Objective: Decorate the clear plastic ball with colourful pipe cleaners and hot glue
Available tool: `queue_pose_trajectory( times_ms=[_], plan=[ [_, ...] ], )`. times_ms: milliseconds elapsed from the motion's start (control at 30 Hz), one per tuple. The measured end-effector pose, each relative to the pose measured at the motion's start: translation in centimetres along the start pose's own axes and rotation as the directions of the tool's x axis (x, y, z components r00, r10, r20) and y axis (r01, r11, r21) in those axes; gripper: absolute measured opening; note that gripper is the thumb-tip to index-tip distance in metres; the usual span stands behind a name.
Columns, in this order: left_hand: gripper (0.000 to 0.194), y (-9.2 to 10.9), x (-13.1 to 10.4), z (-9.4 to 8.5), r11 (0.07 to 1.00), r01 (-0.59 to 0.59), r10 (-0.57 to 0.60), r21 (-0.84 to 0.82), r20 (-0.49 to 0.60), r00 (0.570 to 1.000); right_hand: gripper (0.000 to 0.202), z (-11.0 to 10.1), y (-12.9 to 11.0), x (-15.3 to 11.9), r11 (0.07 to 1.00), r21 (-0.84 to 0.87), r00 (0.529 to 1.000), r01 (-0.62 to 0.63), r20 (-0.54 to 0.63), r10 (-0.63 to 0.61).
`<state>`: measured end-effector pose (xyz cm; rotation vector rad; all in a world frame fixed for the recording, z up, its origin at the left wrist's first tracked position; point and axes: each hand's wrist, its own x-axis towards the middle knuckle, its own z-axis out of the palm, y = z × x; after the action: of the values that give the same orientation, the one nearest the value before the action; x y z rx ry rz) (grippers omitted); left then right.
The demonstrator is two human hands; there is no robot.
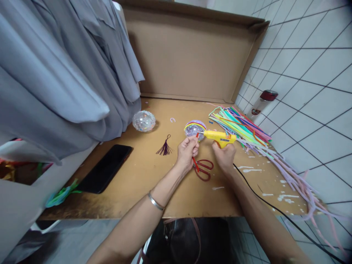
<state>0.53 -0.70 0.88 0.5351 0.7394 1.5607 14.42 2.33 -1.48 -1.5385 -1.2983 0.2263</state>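
Note:
My left hand [188,150] pinches a red pipe cleaner [195,163], whose tip sticks up past the fingers. In my right hand [225,157] is a yellow hot glue gun [220,138], its nozzle pointing left at the red tip; whether they touch is too small to tell. Just behind both hands sits a clear ball [193,129] with purple, red and yellow bands across its top, partly covered by the nozzle and fingers. Red-handled scissors [204,171] lie below my left hand, their blades hidden.
A second clear ball [144,121], a dark tassel [165,146] and a black phone [106,168] lie to the left. Colourful pipe cleaners [242,124] are heaped right, near a bottle [262,103]. The gun's black cord [264,200] runs right. Cardboard [187,55] stands behind; grey cloth [63,73] hangs left.

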Motion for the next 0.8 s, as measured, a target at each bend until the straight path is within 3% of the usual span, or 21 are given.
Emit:
queue_pose_trajectory(
  times_ms=[167,600,800],
  plan=[
    [0.027,0.1,0.1,-0.1,1.0,-0.002,0.002,-0.009,-0.001,1.0,0.026,-0.1,0.1,0.2,1.0,0.029,0.999,-0.007,-0.039,0.008],
    [0.023,0.4,0.3,-0.2,1.0,-0.019,0.019,-0.019,-0.013,1.0,0.021,-0.4,0.4,0.5,0.998,0.065,1.0,-0.006,-0.007,0.007],
    [0.014,2.1,1.1,-0.8,0.994,-0.011,0.001,-0.107,-0.09,0.996,0.014,-0.2,-0.5,-0.3,0.986,0.162,0.992,-0.028,0.129,0.007]
  ],
)
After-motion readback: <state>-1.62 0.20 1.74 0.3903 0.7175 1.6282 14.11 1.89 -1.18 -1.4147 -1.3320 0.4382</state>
